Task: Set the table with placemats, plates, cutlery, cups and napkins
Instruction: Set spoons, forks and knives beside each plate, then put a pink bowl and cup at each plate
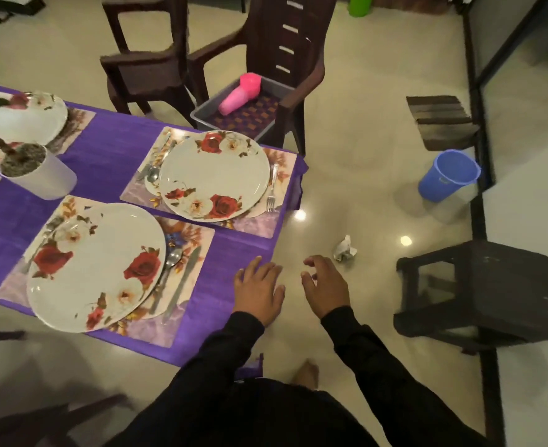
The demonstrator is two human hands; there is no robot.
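Hands empty: left hand (259, 291) spread over table edge (275, 233), right hand (325, 283) loosely curled above floor (363, 195).

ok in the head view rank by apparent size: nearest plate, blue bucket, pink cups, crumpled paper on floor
1. nearest plate, though nearness to the camera enlarges it
2. blue bucket
3. pink cups
4. crumpled paper

A home dining room. Plastic chairs (266, 59) stand by a bench (111, 162) with floral plates (214, 174). Tiled floor (363, 140).
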